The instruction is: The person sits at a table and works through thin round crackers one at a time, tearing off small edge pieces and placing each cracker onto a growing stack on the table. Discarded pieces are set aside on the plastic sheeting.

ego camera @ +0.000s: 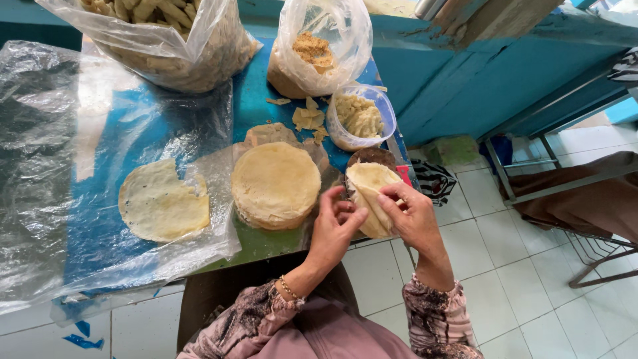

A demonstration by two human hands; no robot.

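Blue table (266,86); folded wrapper (369,193) between both hands

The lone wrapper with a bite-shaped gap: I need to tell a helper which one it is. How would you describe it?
On the blue table, look left of the stack of round wrappers. A single pale round wrapper lies flat on clear plastic sheet. Unlike the stack, it lies alone, with a notch missing at its upper right edge.

Your left hand (335,226) and right hand (415,214) meet at the table's near right edge, both touching the pale folded dough round (367,193). Just left of it sits the stack of flat dough rounds (276,184); further left, a single torn dough round (163,201) lies on the clear plastic sheet (40,166). Behind the fold stands the small clear plastic tub of filling (361,118) (two clear plastic bags (322,46) behind that).
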